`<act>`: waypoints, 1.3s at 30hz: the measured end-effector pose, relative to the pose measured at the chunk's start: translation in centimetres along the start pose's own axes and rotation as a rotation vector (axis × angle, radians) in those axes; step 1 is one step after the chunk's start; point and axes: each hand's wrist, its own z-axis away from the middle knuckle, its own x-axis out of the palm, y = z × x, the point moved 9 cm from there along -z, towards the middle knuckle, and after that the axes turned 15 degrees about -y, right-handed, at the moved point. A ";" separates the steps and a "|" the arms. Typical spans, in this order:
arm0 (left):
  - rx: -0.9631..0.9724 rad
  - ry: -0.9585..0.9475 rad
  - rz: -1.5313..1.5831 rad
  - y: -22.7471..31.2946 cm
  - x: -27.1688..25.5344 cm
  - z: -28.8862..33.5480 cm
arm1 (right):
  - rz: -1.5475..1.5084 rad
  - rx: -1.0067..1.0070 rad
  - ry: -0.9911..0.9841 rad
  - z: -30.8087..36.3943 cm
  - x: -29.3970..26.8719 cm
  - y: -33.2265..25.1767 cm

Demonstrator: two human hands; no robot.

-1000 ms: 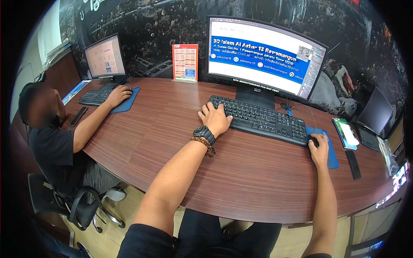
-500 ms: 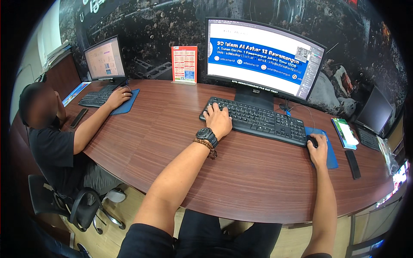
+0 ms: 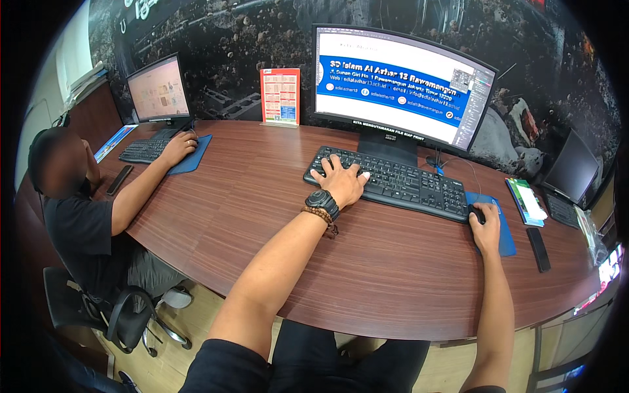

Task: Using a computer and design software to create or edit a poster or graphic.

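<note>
My left hand (image 3: 341, 182) rests with fingers spread on the left end of a black keyboard (image 3: 419, 185). A black watch (image 3: 322, 200) and a beaded bracelet (image 3: 317, 213) circle that wrist. My right hand (image 3: 485, 228) is closed round a black mouse (image 3: 477, 213), which sits on a blue mouse pad (image 3: 506, 241) just right of the keyboard. Behind the keyboard stands a wide monitor (image 3: 400, 82) whose screen shows a blue banner with white lettering on a white page, with tool panels at its right side.
On the left a seated person (image 3: 78, 209) holds another mouse before a second monitor (image 3: 157, 90). A red-edged card stand (image 3: 280, 97) stands at the back of the brown desk (image 3: 393, 275). A black phone (image 3: 538, 249), booklets (image 3: 525, 202) and a third screen (image 3: 571, 168) are at right.
My left hand has shifted slightly right on the keyboard, and its fingers have spread wider. My right hand stays on the mouse, almost unmoved.
</note>
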 end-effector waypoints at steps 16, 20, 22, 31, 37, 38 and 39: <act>0.583 0.057 0.484 4.4 -3.5 3.6 | -0.026 0.021 -0.003 0.0 -0.2 -0.1; 1.377 -0.692 1.064 18.3 -6.9 20.6 | 0.105 -0.167 -0.012 0.3 -0.2 -1.6; 1.592 -0.916 1.141 20.0 -7.2 28.5 | 0.210 -0.258 -0.002 0.2 0.8 -3.3; 1.814 -1.245 1.707 21.3 -6.1 38.2 | 0.166 -0.213 0.007 0.5 0.0 -2.9; 1.928 -1.153 1.602 21.2 -6.6 38.6 | 0.123 -0.150 -0.025 0.5 -0.2 -2.4; 1.936 -1.106 1.655 21.1 -6.6 38.5 | 0.104 -0.143 -0.026 0.5 -0.2 -2.2; 1.943 -1.058 1.708 20.8 -6.7 38.3 | 0.105 -0.142 -0.027 0.5 -0.1 -1.9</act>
